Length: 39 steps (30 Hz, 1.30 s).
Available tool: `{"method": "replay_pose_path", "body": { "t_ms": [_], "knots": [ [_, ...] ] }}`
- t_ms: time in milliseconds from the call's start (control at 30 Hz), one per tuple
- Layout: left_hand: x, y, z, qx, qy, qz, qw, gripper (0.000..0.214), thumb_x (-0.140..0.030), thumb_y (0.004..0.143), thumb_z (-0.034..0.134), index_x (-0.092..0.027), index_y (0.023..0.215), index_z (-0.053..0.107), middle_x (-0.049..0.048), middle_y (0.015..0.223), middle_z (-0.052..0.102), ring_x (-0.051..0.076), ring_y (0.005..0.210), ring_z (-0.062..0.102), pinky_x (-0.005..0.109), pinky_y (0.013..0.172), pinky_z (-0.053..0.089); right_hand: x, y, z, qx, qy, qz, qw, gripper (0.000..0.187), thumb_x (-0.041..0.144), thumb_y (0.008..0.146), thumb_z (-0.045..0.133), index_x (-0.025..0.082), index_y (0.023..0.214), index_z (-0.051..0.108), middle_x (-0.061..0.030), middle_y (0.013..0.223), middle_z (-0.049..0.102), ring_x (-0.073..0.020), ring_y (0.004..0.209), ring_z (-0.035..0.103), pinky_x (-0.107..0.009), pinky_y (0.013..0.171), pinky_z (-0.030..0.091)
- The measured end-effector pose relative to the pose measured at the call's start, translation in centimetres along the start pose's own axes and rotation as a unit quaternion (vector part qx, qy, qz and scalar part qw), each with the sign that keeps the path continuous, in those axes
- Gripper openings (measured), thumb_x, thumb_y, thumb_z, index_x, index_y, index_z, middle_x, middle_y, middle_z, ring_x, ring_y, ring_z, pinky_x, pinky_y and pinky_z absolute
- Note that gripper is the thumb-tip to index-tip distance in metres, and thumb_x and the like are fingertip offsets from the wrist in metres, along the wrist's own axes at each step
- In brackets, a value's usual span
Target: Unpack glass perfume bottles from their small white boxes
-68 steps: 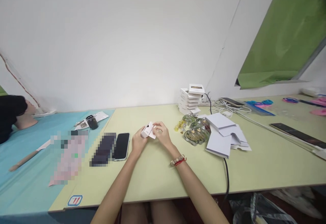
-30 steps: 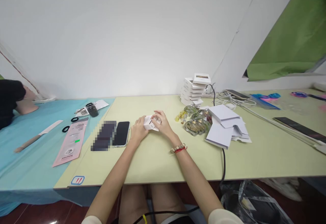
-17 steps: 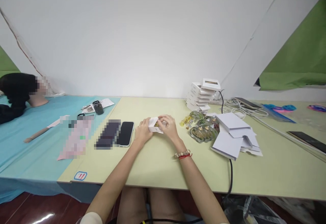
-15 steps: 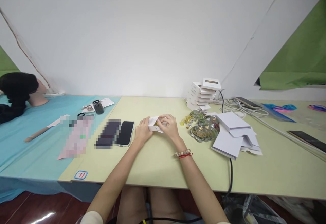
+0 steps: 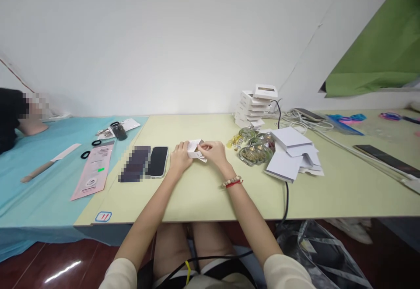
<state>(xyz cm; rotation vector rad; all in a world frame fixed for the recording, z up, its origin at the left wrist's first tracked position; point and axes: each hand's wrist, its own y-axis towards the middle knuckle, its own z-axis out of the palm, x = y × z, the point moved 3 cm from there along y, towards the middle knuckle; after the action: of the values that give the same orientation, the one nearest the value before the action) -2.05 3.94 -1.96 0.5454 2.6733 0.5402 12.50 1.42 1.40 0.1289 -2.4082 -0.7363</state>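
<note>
Both hands meet over the pale green table around a small white cardboard box. My left hand grips the box from the left side. My right hand pinches its open flap from the right; a bead bracelet sits on that wrist. What lies inside the box is hidden by my fingers. Just right of my hands lies a heap of clear and gold trinkets.
Two phones lie left of my hands. Flat white boxes and a stack of small boxes sit to the right, with cables behind. On the blue cloth lie a pink packet and a knife. A mannequin head rests far left.
The camera has shifted, so the table sits differently in view. My hands stay together on the small box, and the right fingers have moved on its flap.
</note>
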Motion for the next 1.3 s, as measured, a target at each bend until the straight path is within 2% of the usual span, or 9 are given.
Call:
{"method": "replay_pose_path", "body": {
  "t_ms": [67,200,300,400,600,833,1033,1200,1300],
  "knots": [
    [0.2,0.1,0.1,0.006,0.005,-0.008,1.000,0.040,-0.032,0.078,0.044,-0.022,0.117,0.041,0.0060,0.110,0.050,0.020,0.097,0.048,0.030,0.067,0.042,0.1,0.0,0.1,0.023,0.017,0.007,1.000,0.019,0.038,0.070,0.059,0.023,0.077,0.068,0.0004,0.071,0.066,-0.0129,0.059,0.056,-0.023,0.056,0.036],
    [0.7,0.3,0.4,0.016,0.020,-0.015,1.000,0.043,-0.035,0.080,0.043,-0.020,0.120,0.040,0.0085,0.113,0.047,0.020,0.098,0.047,0.031,0.075,0.042,0.3,0.0,0.3,0.059,-0.008,0.005,0.998,0.032,0.039,0.064,0.066,0.026,0.093,0.066,0.0001,0.084,0.065,-0.0144,0.071,0.057,-0.023,0.058,0.036],
    [0.9,0.3,0.7,0.013,0.040,0.008,0.999,0.045,-0.035,0.079,0.045,-0.019,0.121,0.041,0.0096,0.117,0.045,0.021,0.103,0.044,0.033,0.083,0.040,0.1,-0.3,1.0,0.110,-0.046,0.029,0.992,0.031,0.044,0.064,0.066,0.025,0.088,0.067,-0.0007,0.079,0.065,-0.0143,0.068,0.056,-0.023,0.056,0.032],
    [0.8,0.3,1.1,0.012,0.058,0.044,0.997,0.047,-0.032,0.079,0.044,-0.018,0.124,0.042,0.0101,0.122,0.043,0.024,0.109,0.040,0.035,0.089,0.038,-0.1,-0.7,1.8,0.132,-0.070,0.056,0.987,0.023,0.044,0.066,0.064,0.022,0.071,0.064,0.0001,0.069,0.063,-0.0128,0.061,0.054,-0.023,0.052,0.027],
    [1.1,0.5,1.1,0.022,0.041,0.023,0.999,0.052,-0.027,0.077,0.045,-0.019,0.128,0.039,0.0098,0.125,0.042,0.024,0.110,0.040,0.035,0.092,0.037,-0.1,-0.7,2.5,0.054,-0.040,0.038,0.997,0.014,0.035,0.071,0.061,0.022,0.074,0.063,-0.0007,0.073,0.061,-0.0134,0.064,0.054,-0.024,0.053,0.029],
    [1.5,0.9,1.1,0.011,0.014,-0.006,1.000,0.051,-0.028,0.078,0.046,-0.022,0.128,0.041,0.0085,0.124,0.044,0.022,0.108,0.043,0.033,0.087,0.041,-0.8,-0.6,2.8,-0.007,0.016,0.056,0.998,0.026,0.042,0.076,0.055,0.023,0.094,0.059,-0.0026,0.098,0.059,-0.0141,0.068,0.054,-0.028,0.064,0.038],
    [2.1,1.2,1.2,-0.018,-0.032,-0.013,0.999,0.049,-0.024,0.076,0.048,-0.021,0.125,0.043,0.0061,0.123,0.045,0.019,0.108,0.045,0.030,0.090,0.040,-1.2,-0.7,2.8,-0.020,0.066,0.131,0.989,0.028,0.046,0.079,0.050,0.026,0.098,0.054,0.0036,0.083,0.063,-0.0145,0.066,0.056,-0.028,0.065,0.038],
    [2.5,1.2,1.5,-0.009,-0.052,0.011,0.999,0.058,-0.019,0.071,0.052,-0.020,0.127,0.038,0.0066,0.127,0.041,0.018,0.114,0.042,0.029,0.095,0.037,-1.9,-0.3,2.9,-0.080,0.116,0.112,0.984,0.027,0.042,0.082,0.046,0.021,0.099,0.052,-0.0023,0.095,0.064,-0.0183,0.089,0.057,-0.031,0.080,0.039],
    [2.3,1.1,1.5,-0.019,-0.055,0.037,0.998,0.059,-0.016,0.072,0.049,-0.019,0.130,0.035,0.0074,0.128,0.040,0.018,0.116,0.040,0.029,0.098,0.034,-2.7,0.0,3.1,-0.102,0.158,0.112,0.976,0.029,0.040,0.082,0.045,0.018,0.099,0.050,-0.0058,0.094,0.064,-0.0188,0.090,0.057,-0.033,0.084,0.039]
  ]
}}
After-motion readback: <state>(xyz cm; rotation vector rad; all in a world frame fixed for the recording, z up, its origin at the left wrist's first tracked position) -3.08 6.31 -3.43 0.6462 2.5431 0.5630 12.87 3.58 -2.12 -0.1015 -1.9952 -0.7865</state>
